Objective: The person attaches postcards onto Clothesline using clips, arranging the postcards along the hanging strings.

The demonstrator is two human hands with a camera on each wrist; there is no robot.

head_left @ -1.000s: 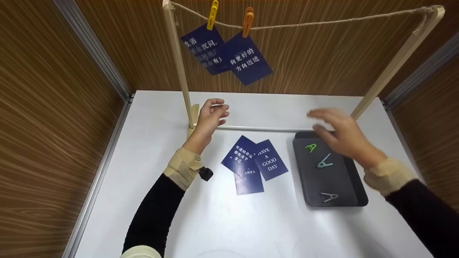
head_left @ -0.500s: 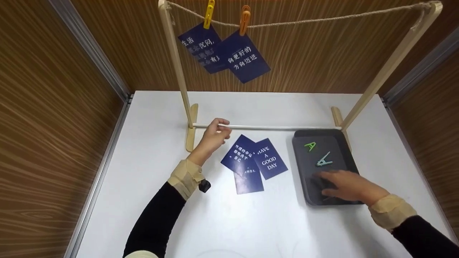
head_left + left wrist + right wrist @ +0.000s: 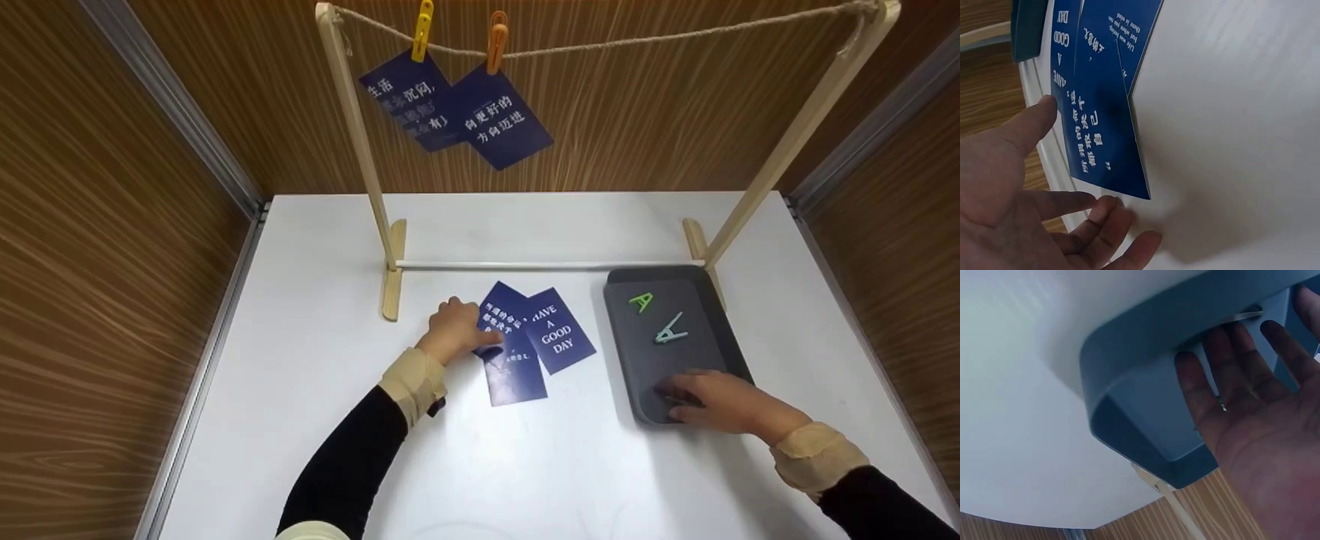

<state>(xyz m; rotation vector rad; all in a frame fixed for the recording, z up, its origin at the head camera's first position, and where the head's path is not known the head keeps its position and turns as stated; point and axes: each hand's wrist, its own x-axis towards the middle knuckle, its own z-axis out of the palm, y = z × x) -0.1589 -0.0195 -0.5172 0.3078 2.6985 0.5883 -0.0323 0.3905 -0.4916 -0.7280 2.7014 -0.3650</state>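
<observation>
My left hand (image 3: 454, 332) is at the left edge of the overlapping blue cards (image 3: 517, 375); in the left wrist view its thumb and fingers lie spread around the corner of the top card (image 3: 1100, 135), without a grip. Inside the dark tray (image 3: 643, 375), at its near end, my right hand (image 3: 720, 401) reaches down with slightly bent fingers. The right wrist view shows a thin clip (image 3: 1244, 316) by those fingertips, partly hidden, with no clear pinch. A green clip (image 3: 642, 301) and a light blue clip (image 3: 670, 330) lie farther up the tray.
Behind stands a wooden frame (image 3: 352, 142) with a rope (image 3: 660, 40) across its top. Two blue cards hang at the left, under a yellow clip (image 3: 422, 31) and an orange clip (image 3: 496, 43). A white rod (image 3: 540, 265) joins the frame's feet behind the cards.
My left hand has come down from near the rod to the cards. My right hand has moved from above the tray's far end down into its near end.
</observation>
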